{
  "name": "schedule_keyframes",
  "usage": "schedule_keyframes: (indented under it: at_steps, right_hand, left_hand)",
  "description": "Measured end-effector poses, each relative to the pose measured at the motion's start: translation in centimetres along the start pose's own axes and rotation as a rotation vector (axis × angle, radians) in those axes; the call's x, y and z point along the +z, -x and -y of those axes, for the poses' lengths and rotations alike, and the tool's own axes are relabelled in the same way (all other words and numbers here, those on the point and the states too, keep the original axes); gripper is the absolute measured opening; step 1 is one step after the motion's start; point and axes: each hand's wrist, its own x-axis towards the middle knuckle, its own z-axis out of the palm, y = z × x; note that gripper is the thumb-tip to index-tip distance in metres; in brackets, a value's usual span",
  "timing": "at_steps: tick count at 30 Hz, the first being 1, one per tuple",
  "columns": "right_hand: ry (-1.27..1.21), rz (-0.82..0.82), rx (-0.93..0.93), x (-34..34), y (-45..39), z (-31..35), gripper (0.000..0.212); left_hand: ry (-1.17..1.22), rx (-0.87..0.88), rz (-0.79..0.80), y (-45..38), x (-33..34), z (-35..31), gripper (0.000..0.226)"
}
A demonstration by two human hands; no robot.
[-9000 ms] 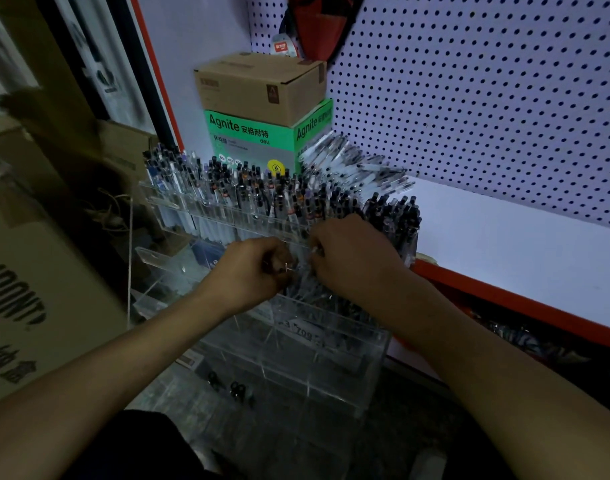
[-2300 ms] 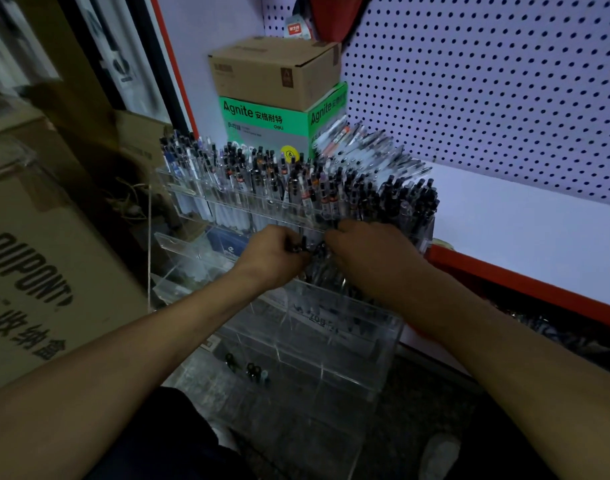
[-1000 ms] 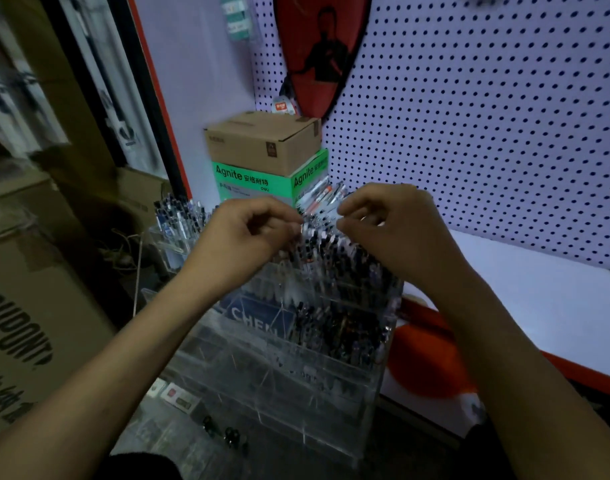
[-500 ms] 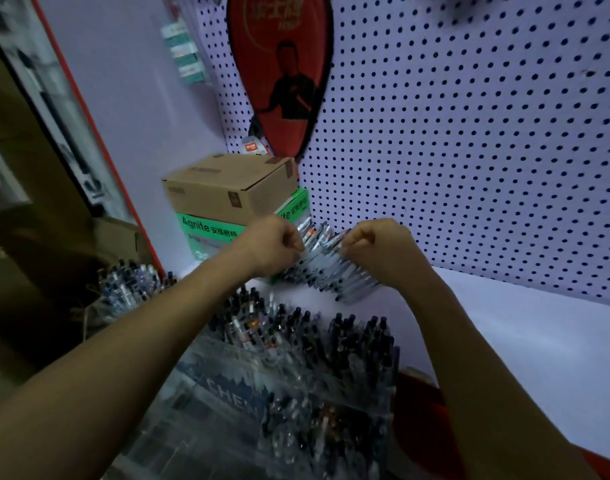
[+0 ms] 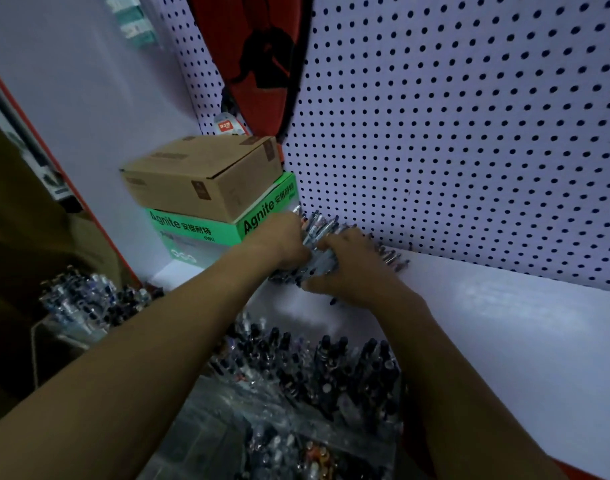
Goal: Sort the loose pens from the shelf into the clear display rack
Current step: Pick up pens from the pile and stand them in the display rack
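Clear acrylic display rack (image 5: 227, 420) sits nearest us, its compartments packed with upright pens (image 5: 331, 368), dark caps up. Beyond it we have both arms stretched over the white shelf (image 5: 504, 327). Our left hand (image 5: 279, 242) and right hand (image 5: 352, 265) meet at the pile of loose pens (image 5: 319, 233), which lies against the pegboard (image 5: 452, 133). Fingers of both hands curl around a bundle from that pile; individual fingertips are blurred. Just left of the pile: a green Agnite box (image 5: 206, 230), touching the left hand, with a brown cardboard box (image 5: 199, 174) stacked on top.
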Motion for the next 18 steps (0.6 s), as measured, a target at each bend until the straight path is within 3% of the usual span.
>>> schedule_keyframes:
  at_steps: [3, 6, 11, 15, 18]
  right_hand:
    - [-0.022, -0.070, -0.016, 0.6, -0.2, -0.2, 0.071]
    - [-0.044, -0.142, -0.017, 0.7, -0.3, -0.4, 0.056]
    - [-0.085, -0.208, -0.031, 0.9, -0.3, -0.5, 0.050]
    - [-0.226, -0.364, -0.043, 0.8, -0.4, -0.5, 0.038]
    - [-0.275, -0.379, 0.023, 0.2, 0.1, -0.4, 0.034]
  left_hand:
    - [0.018, -0.034, -0.003, 0.3, 0.2, 0.2, 0.037]
    - [0.138, -0.060, -0.061, 0.6, -0.1, 0.5, 0.038]
    - [0.265, -0.108, -0.148, 1.2, -0.7, 1.1, 0.040]
    - [0.465, -0.096, -0.166, 1.7, -0.7, 1.7, 0.019]
    - [0.699, -0.047, -0.219, 2.2, -0.9, 1.7, 0.007]
